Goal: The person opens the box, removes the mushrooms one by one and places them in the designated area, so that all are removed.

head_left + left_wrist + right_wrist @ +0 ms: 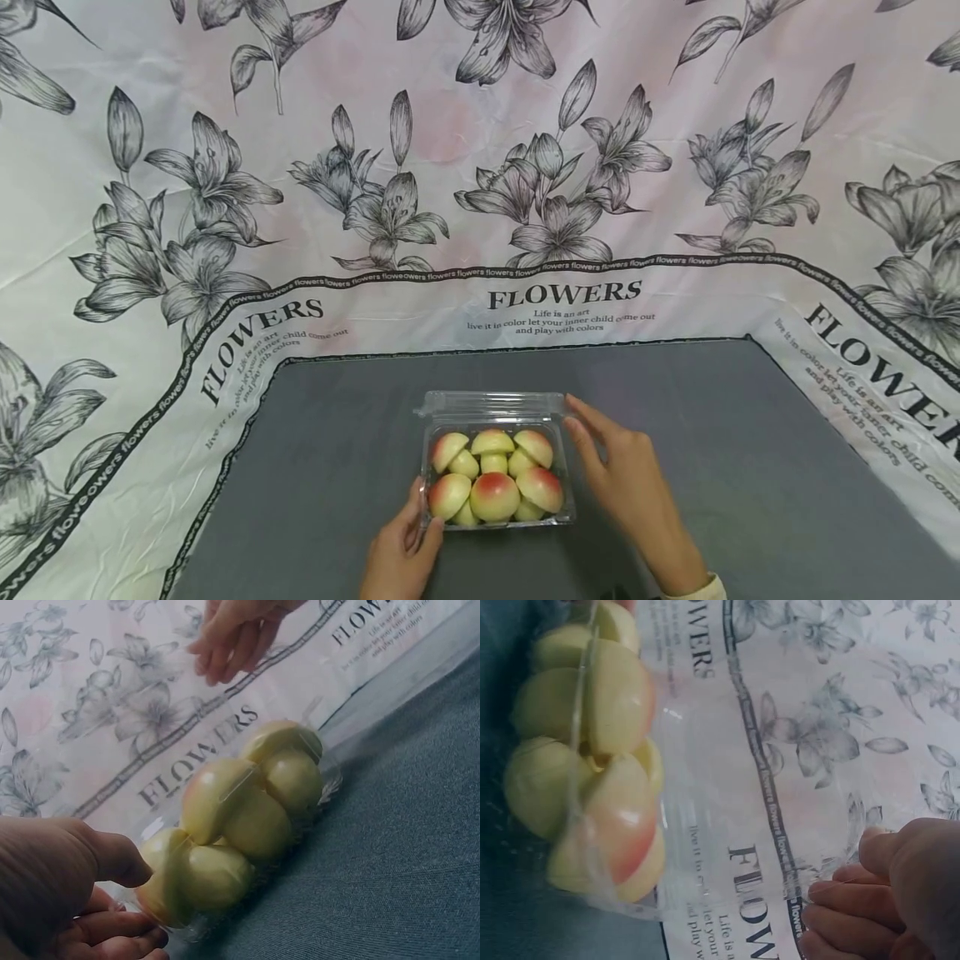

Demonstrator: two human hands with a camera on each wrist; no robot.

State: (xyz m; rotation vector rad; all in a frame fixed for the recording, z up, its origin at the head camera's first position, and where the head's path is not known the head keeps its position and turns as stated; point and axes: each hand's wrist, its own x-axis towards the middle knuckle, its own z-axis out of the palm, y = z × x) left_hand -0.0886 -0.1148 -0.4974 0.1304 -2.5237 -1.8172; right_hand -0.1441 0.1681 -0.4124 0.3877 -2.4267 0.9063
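Observation:
A clear plastic clamshell box (572, 492) sits on the grey table with its lid (495, 405) raised at the back. Packed inside in two rows are several mushroom-shaped pieces (495, 497), pale yellow-green with reddish caps. My left hand (401, 550) grips the box at its front left corner, thumb at the front and fingers along the side. On the other side, my right hand (633, 483) pinches the right edge of the lid between thumb and fingers, as the right wrist view also shows.
The grey tabletop (337, 442) spreads around the box. White cloth (420, 312) printed with black flowers and lettering rises behind it and along both sides.

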